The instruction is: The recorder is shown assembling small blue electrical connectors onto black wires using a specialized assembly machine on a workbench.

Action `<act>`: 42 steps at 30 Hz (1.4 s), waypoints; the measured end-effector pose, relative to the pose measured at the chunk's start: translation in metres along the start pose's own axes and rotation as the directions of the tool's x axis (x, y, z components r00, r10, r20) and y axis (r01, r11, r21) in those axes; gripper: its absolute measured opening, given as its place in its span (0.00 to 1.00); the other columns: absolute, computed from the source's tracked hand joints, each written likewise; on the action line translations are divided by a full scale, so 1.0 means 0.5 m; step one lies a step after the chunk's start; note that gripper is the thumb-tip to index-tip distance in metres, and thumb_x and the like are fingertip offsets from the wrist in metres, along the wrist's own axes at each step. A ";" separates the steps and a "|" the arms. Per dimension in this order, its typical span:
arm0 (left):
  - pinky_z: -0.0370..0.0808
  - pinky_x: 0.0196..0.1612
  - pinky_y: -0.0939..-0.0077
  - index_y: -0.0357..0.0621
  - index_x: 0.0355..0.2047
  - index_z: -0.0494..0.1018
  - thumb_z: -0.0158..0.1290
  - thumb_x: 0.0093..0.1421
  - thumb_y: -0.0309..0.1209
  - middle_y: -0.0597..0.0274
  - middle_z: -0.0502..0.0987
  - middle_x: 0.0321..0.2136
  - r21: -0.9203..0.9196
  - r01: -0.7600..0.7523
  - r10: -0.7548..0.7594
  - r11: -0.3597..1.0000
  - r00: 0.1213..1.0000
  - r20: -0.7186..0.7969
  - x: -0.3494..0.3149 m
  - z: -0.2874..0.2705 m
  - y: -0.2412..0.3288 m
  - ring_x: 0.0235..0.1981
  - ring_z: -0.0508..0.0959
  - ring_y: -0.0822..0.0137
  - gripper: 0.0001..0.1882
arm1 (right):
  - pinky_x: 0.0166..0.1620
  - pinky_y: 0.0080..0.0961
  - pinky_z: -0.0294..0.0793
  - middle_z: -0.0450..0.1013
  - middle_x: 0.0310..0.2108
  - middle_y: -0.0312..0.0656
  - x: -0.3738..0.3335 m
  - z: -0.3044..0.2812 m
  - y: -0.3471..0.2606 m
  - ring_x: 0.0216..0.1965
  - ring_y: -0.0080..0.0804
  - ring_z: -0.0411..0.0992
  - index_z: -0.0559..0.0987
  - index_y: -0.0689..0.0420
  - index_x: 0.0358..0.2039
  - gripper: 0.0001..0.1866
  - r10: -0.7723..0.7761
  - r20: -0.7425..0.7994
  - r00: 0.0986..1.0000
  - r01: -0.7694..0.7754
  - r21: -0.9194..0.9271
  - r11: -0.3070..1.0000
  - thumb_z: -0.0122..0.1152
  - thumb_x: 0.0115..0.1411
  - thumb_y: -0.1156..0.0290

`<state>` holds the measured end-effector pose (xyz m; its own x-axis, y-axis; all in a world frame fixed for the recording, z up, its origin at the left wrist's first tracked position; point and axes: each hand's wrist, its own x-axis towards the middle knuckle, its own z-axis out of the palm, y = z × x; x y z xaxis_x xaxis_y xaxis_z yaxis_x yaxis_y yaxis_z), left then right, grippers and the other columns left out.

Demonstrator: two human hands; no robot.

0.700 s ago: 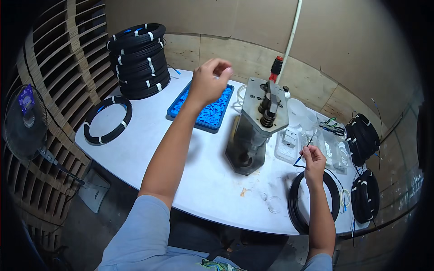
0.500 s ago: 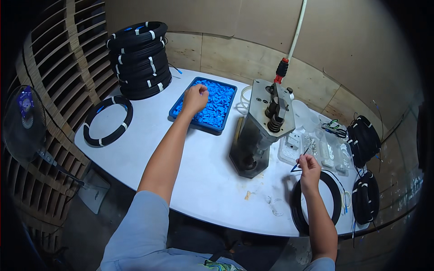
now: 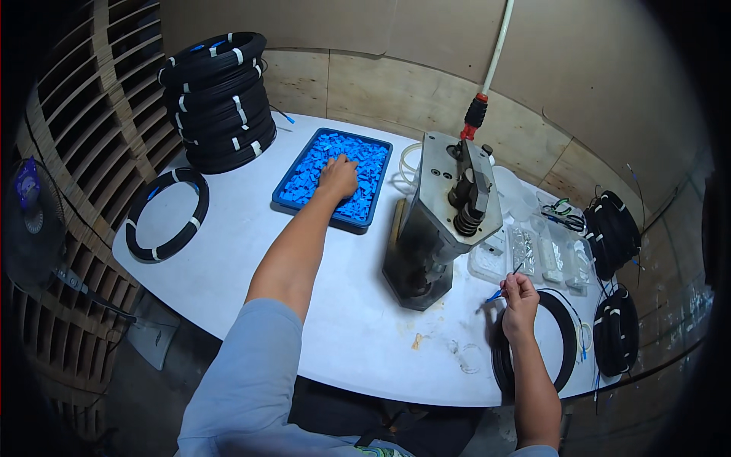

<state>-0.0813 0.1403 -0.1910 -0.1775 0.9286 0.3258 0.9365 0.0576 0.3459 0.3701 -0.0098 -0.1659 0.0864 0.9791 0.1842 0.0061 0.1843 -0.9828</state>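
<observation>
The left hand is reaching far across the white table and resting, fingers curled, in the blue tray among small blue plastic pieces; whether it is gripping one cannot be told. The right hand is pinching a thin black cable end just above a black cable coil at the near right. A metal press is standing between both hands. Stacked black coils are sitting far left, clear compartment boxes lying right of the press.
</observation>
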 end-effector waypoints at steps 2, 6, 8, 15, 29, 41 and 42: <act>0.69 0.52 0.56 0.50 0.43 0.78 0.51 0.57 0.30 0.50 0.72 0.46 -0.065 -0.013 0.003 0.998 0.987 -0.158 -0.005 0.019 -0.007 0.48 0.71 0.48 0.13 | 0.33 0.13 0.64 0.72 0.27 0.33 0.001 0.003 -0.003 0.27 0.17 0.66 0.75 0.59 0.33 0.08 0.010 -0.003 1.000 -0.010 0.014 1.000 0.60 0.61 0.67; 0.70 0.49 0.59 0.46 0.37 0.80 0.54 0.55 0.29 0.53 0.77 0.37 -0.036 -0.046 0.035 0.998 0.962 -0.270 0.004 0.026 -0.026 0.43 0.75 0.52 0.10 | 0.33 0.13 0.64 0.72 0.27 0.34 0.003 0.005 0.002 0.27 0.17 0.65 0.75 0.59 0.33 0.08 0.026 0.023 0.999 -0.027 0.024 0.999 0.60 0.62 0.67; 0.70 0.48 0.59 0.46 0.34 0.80 0.55 0.53 0.26 0.55 0.79 0.34 -0.071 -0.044 0.019 0.997 0.948 -0.317 0.003 0.024 -0.025 0.41 0.76 0.54 0.09 | 0.33 0.13 0.64 0.72 0.27 0.34 0.005 0.007 0.002 0.26 0.17 0.65 0.75 0.59 0.33 0.08 0.022 0.025 0.999 -0.022 0.028 0.999 0.59 0.62 0.67; 0.64 0.48 0.57 0.50 0.43 0.76 0.54 0.55 0.27 0.59 0.79 0.38 -0.142 0.068 -0.106 0.988 0.956 -0.275 -0.019 -0.004 0.006 0.44 0.75 0.55 0.14 | 0.33 0.14 0.63 0.72 0.27 0.34 0.006 0.003 -0.002 0.26 0.16 0.64 0.75 0.59 0.33 0.08 0.023 0.003 1.000 -0.023 0.021 1.000 0.59 0.62 0.67; 0.75 0.44 0.62 0.44 0.37 0.80 0.52 0.56 0.25 0.51 0.79 0.37 -0.364 -0.133 -0.058 0.922 0.881 -0.470 0.001 0.011 -0.014 0.39 0.79 0.51 0.10 | 0.34 0.14 0.65 0.72 0.27 0.33 0.008 0.000 -0.001 0.29 0.17 0.67 0.75 0.58 0.34 0.08 0.009 0.026 1.000 -0.009 0.024 1.000 0.60 0.62 0.67; 0.74 0.38 0.81 0.40 0.40 0.77 0.59 0.51 0.21 0.59 0.80 0.34 -0.878 -0.298 -0.248 0.375 0.880 -0.405 -0.007 -0.220 0.175 0.35 0.78 0.73 0.13 | 0.34 0.15 0.67 0.74 0.27 0.34 0.001 -0.004 -0.029 0.29 0.18 0.69 0.76 0.60 0.34 0.08 -0.080 0.033 0.996 0.081 -0.025 0.996 0.60 0.61 0.68; 0.74 0.40 0.81 0.40 0.41 0.75 0.58 0.53 0.20 0.57 0.80 0.37 -0.872 -0.424 -0.205 0.244 0.857 -0.474 -0.020 -0.264 0.213 0.37 0.78 0.73 0.14 | 0.35 0.15 0.67 0.74 0.27 0.34 0.000 -0.003 -0.033 0.29 0.18 0.70 0.76 0.60 0.34 0.07 -0.083 0.053 0.995 0.083 0.001 0.997 0.60 0.61 0.69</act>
<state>-0.0195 0.0889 -0.0412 -0.4869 0.6100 0.6252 0.0402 -0.6994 0.7136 0.3714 -0.0131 -0.1497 0.0324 0.9636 0.2653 0.0123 0.2651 -0.9641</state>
